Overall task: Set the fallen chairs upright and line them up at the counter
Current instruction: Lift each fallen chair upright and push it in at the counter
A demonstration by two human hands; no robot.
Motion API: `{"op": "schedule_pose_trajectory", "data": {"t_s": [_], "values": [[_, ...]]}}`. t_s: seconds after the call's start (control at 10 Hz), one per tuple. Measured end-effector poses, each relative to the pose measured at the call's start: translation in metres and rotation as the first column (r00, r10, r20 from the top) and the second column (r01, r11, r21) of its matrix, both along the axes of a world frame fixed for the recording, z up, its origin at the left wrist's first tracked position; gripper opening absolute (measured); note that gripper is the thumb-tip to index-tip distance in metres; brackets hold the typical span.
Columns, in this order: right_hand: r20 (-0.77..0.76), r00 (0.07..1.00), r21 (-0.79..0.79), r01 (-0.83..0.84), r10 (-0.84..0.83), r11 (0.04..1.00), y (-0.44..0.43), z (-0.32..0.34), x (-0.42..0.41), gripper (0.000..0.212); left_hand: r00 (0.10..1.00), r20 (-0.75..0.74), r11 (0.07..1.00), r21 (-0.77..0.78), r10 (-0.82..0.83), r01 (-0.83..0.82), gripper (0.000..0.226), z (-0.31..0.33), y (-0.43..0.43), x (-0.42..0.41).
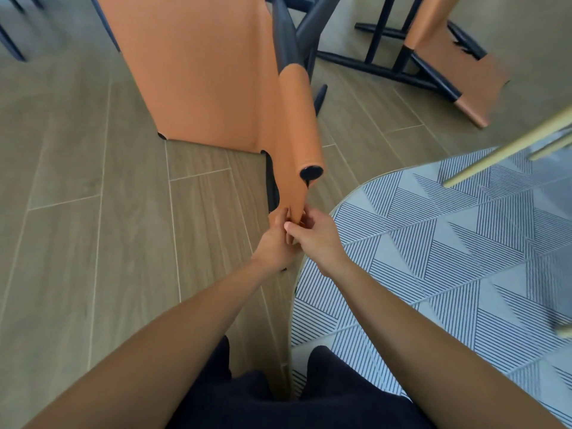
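Well, the biggest thing is the light brown wood-look floor [77, 227], which runs under everything. On it, to the person's right, lies a round rug with thin blue and white stripes in triangles [448, 258]. The person stands right at its edge, one dark trouser leg [340, 385] on the rug and the other on the floor.

Next comes a big orange leather chair with dark legs [201, 72], just in front of the person. It is tipped over, with its wide orange side facing up and its legs sticking out toward the far side. A second orange chair with a dark frame [458, 66] lies on its side farther back on the right, well apart from the first. A thin gold bar [501, 150] slants over the rug near the right edge.

Both hands reach out to the near end of the first chair. The left hand [272, 246] curls its fingers round the orange leather edge. The right hand [318, 239] pinches the same edge just beside it, thumb on top, and the two hands touch.
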State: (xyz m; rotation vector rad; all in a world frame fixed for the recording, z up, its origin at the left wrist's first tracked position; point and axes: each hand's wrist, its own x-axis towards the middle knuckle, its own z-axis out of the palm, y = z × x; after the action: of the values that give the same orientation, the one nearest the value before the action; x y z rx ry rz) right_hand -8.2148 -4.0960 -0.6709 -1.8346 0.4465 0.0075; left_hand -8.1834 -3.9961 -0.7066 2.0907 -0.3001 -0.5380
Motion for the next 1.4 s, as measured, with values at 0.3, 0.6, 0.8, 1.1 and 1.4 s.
{"op": "schedule_pose_trajectory", "data": {"t_s": [0.3,0.6,0.8,1.1,1.4], "values": [[0.081,0.992,-0.349,-0.06,0.094,0.935,0.008,0.012,0.009,0.029,0.978,0.184,0.994,0.037,0.098,-0.106,0.042,0.006,-0.009,0.009],[0.039,0.989,-0.335,-0.121,0.142,0.934,0.009,0.051,0.023,0.037,0.979,0.134,0.986,-0.082,0.152,-0.142,0.013,0.03,-0.004,0.02],[-0.027,0.986,-0.325,-0.167,0.167,0.931,0.025,0.108,0.021,0.033,0.981,0.1,0.986,0.01,0.165,-0.166,0.016,0.084,0.015,0.014],[-0.104,0.986,-0.187,-0.147,0.13,0.971,0.024,0.258,0.055,0.023,0.973,0.003,0.972,0.053,0.231,-0.231,0.029,0.239,0.019,0.031],[-0.223,0.975,-0.146,-0.061,0.027,0.987,-0.001,0.367,0.119,0.025,0.982,-0.026,0.964,0.2,0.186,-0.177,0.027,0.361,-0.006,0.086]]}}
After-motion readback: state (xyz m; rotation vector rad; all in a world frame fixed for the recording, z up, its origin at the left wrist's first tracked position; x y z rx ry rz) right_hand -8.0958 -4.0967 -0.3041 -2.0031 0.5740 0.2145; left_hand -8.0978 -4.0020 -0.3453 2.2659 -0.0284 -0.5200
